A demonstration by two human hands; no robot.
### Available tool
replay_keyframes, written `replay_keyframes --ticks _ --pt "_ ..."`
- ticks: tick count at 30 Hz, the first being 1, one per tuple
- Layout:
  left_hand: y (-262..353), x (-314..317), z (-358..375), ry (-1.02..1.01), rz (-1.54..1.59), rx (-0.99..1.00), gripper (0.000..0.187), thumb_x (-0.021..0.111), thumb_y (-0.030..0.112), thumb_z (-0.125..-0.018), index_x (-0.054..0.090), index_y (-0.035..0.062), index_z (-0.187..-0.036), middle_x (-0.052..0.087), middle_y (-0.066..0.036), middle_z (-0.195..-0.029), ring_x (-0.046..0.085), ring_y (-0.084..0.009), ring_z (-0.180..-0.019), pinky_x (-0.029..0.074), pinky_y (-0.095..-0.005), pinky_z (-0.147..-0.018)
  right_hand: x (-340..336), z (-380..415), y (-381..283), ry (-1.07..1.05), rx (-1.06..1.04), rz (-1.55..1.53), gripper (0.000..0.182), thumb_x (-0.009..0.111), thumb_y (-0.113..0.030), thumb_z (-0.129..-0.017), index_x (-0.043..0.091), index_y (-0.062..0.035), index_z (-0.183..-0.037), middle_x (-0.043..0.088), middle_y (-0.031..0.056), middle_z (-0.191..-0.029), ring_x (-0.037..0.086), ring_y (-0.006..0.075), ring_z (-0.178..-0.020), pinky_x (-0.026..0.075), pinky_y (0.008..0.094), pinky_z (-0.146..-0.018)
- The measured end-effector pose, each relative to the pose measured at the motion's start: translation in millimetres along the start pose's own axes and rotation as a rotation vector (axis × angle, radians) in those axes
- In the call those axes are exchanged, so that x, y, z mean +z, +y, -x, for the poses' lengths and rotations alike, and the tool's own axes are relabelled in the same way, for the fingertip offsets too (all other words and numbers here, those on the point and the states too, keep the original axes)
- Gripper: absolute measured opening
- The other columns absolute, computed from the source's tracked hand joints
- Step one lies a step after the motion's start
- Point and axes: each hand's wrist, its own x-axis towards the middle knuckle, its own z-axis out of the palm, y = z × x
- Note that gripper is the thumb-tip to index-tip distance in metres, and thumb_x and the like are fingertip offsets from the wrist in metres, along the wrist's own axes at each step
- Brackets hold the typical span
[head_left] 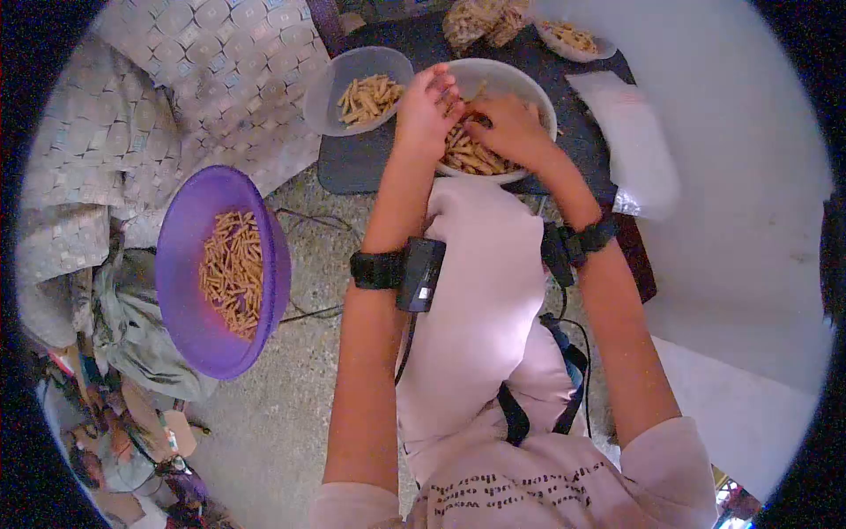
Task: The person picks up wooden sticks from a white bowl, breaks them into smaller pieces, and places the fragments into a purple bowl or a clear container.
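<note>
A round white bowl (548,106) on the dark board holds many short tan stick-like pieces (471,157). Over its left rim is my left hand (432,104), fingers curled up and pressed together, whatever they hold too small to make out. Inside the bowl, my right hand (507,128) reaches down onto the pieces, thumb and fingers bent together; what lies between them is hidden. Just left of my left hand stands a translucent bowl (319,104) with more of the pieces.
A large purple basin (183,286) with many similar pieces stands at left. The dark board (348,166) also bears a small bowl (577,42), a clear bag (485,22) and a white packet (627,141). Cables (317,220) lie on the floor. Patterned fabric is at upper left.
</note>
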Motion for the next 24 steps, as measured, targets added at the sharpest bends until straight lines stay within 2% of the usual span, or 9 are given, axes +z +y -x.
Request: replay_keyframes --ticks 3,6,8,11,15,18,21,23,24 --pt "-0.5 7.5 4.2 -0.025 -0.220 0.047 0.024 0.051 0.027 -0.087 0.056 0.0109 -0.104 0.058 -0.001 -0.087 0.056 -0.0148 -0.078 0.048 -0.0313 -0.074 6.3 -2.6 11.2 0.039 -0.017 -0.167 0.023 0.057 -0.029 -0.081 0.065 -0.0135 -0.096 0.063 0.0075 -0.101 0.057 0.0295 -0.096 0.040 0.0445 -0.084" --pt "-6.5 20.7 12.6 -0.036 -0.373 0.150 0.018 0.053 0.026 -0.085 0.061 0.0115 -0.092 0.058 -0.001 -0.082 0.053 -0.0090 -0.070 0.045 -0.0223 -0.058 -4.9 -0.9 10.1 0.090 0.030 -0.208 0.022 0.056 -0.025 -0.083 0.065 -0.0101 -0.096 0.063 0.0102 -0.097 0.059 0.0295 -0.092 0.043 0.0408 -0.080" --pt "-11.0 17.9 7.2 -0.070 -0.409 0.188 0.017 0.053 0.023 -0.086 0.062 0.0106 -0.093 0.059 -0.001 -0.082 0.054 -0.0086 -0.070 0.045 -0.0218 -0.057 4.7 -4.4 19.1 0.205 0.049 -0.254 0.022 0.056 -0.022 -0.084 0.064 -0.0074 -0.097 0.064 0.0121 -0.093 0.060 0.0284 -0.089 0.045 0.0373 -0.078" --pt "-14.3 16.7 7.7 -0.079 -0.552 0.350 0.017 0.053 0.019 -0.086 0.063 0.0084 -0.095 0.061 -0.002 -0.083 0.055 -0.0085 -0.071 0.046 -0.0220 -0.058 -1.7 -8.7 13.7 0.346 0.099 -0.556 0.023 0.056 -0.021 -0.085 0.063 -0.0035 -0.099 0.064 0.0111 -0.087 0.060 0.0211 -0.082 0.046 0.0314 -0.075" --pt "-21.7 21.5 3.8 -0.066 -0.704 0.634 0.020 0.055 0.019 -0.086 0.063 0.0055 -0.098 0.061 0.000 -0.084 0.055 -0.0086 -0.074 0.047 -0.0228 -0.060 -15.0 -7.8 16.1 0.408 0.163 -0.767 0.025 0.056 -0.023 -0.087 0.063 -0.0024 -0.099 0.063 0.0052 -0.089 0.057 0.0117 -0.081 0.044 0.0250 -0.075" --pt "-15.8 18.4 5.8 -0.192 -0.813 0.397 0.024 0.057 0.022 -0.086 0.062 0.0047 -0.102 0.063 -0.002 -0.085 0.057 -0.0089 -0.076 0.047 -0.0219 -0.062 -19.5 -6.6 17.5 0.422 0.237 -0.929 0.026 0.057 -0.024 -0.087 0.063 -0.0023 -0.099 0.062 0.0024 -0.092 0.055 0.0097 -0.081 0.044 0.0230 -0.074" --pt "-15.3 19.2 7.2 -0.263 -0.864 0.336 0.026 0.058 0.022 -0.087 0.061 0.0023 -0.104 0.065 -0.005 -0.087 0.059 -0.0100 -0.076 0.047 -0.0210 -0.064 -19.6 -7.3 21.1 0.381 0.342 -1.105 0.026 0.059 -0.022 -0.085 0.063 -0.0019 -0.102 0.063 0.0037 -0.095 0.058 0.0118 -0.083 0.045 0.0245 -0.076" --pt "-14.9 23.2 9.4 -0.258 -0.730 0.299 0.025 0.057 0.019 -0.087 0.060 0.0010 -0.104 0.065 -0.007 -0.087 0.060 -0.0112 -0.076 0.047 -0.0212 -0.064 -11.8 -13.6 27.3 0.357 0.349 -1.258 0.027 0.061 -0.020 -0.083 0.063 -0.0009 -0.103 0.066 0.0079 -0.095 0.061 0.0160 -0.084 0.048 0.0282 -0.077" --pt "-13.7 24.5 10.5 -0.251 -0.664 0.285 0.024 0.057 0.018 -0.087 0.059 0.0003 -0.104 0.066 -0.008 -0.088 0.060 -0.0118 -0.075 0.047 -0.0213 -0.064 -13.2 -14.5 25.2 0.324 0.399 -1.342 0.028 0.061 -0.021 -0.084 0.062 -0.0019 -0.104 0.064 0.0056 -0.094 0.060 0.0141 -0.084 0.047 0.0264 -0.076"
